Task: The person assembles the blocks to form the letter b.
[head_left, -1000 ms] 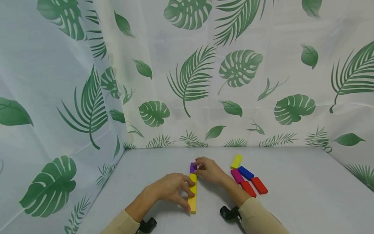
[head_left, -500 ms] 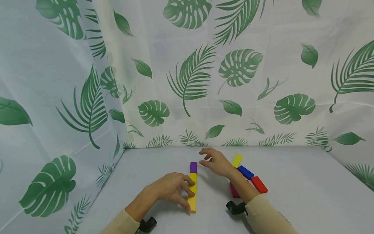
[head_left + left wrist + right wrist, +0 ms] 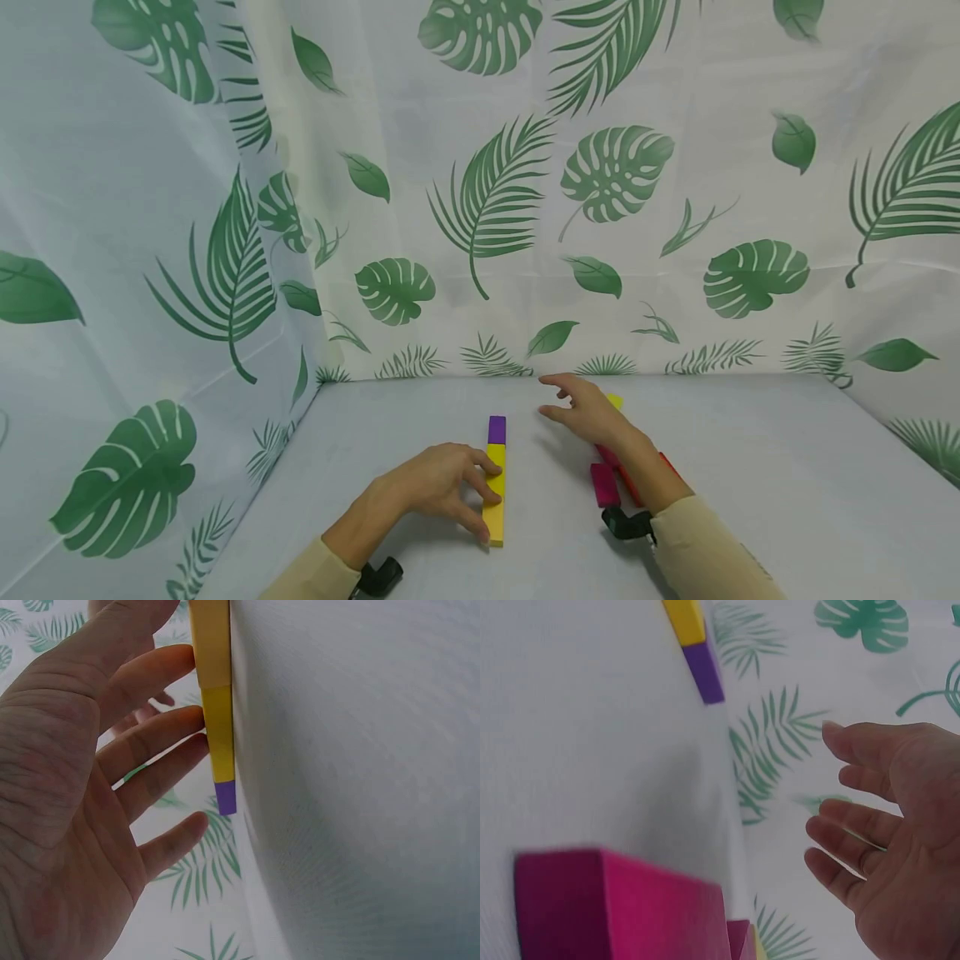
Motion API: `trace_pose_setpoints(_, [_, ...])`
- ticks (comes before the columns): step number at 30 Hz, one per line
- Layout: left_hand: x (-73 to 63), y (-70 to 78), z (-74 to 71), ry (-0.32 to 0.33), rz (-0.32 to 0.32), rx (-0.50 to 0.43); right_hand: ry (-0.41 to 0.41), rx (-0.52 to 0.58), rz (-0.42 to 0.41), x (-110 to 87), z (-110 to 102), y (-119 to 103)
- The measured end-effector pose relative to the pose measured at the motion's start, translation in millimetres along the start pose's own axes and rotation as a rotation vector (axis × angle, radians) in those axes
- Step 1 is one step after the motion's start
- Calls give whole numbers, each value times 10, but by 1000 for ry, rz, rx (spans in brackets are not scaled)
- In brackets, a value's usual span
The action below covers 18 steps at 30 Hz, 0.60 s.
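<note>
A straight row of flat blocks lies on the table in front of me. It has yellow blocks (image 3: pixel 495 462) on the near side and a purple block (image 3: pixel 497 430) at the far end. My left hand (image 3: pixel 442 479) rests its fingertips on the yellow part, with the thumb by the near end. In the left wrist view those fingers (image 3: pixel 161 742) are fairly straight and touch the row's upper face. My right hand (image 3: pixel 592 412) hovers to the right of the purple block, fingers loosely bent, holding nothing.
Loose blocks lie under and beside the right forearm: a magenta block (image 3: pixel 605 485), a yellow block (image 3: pixel 615 401) and red ones, partly hidden. A leaf-print cloth (image 3: pixel 480 317) rises behind the white table (image 3: pixel 420 408). Both wrists carry small black cameras.
My right hand has let go of the purple block and moved away to the right, its forearm now covering more of the loose blocks. The left hand and the row have stayed put.
</note>
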<state>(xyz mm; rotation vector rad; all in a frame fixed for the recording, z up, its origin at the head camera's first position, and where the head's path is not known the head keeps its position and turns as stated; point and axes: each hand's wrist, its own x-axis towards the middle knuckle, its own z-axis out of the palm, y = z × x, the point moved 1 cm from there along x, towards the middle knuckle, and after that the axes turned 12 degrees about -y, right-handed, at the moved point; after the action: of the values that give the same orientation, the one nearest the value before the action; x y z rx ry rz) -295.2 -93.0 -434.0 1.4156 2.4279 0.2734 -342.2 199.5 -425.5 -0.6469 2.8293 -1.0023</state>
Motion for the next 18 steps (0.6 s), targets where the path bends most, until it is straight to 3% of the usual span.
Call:
trace_pose_setpoints(6, [-4,2,5,-9,-16,-12,2,-18,54,-43,-79,132])
trace_pose_setpoints(18, [-13,21,-4,-6,-9,-5,25,-24,59,-124,-228,327])
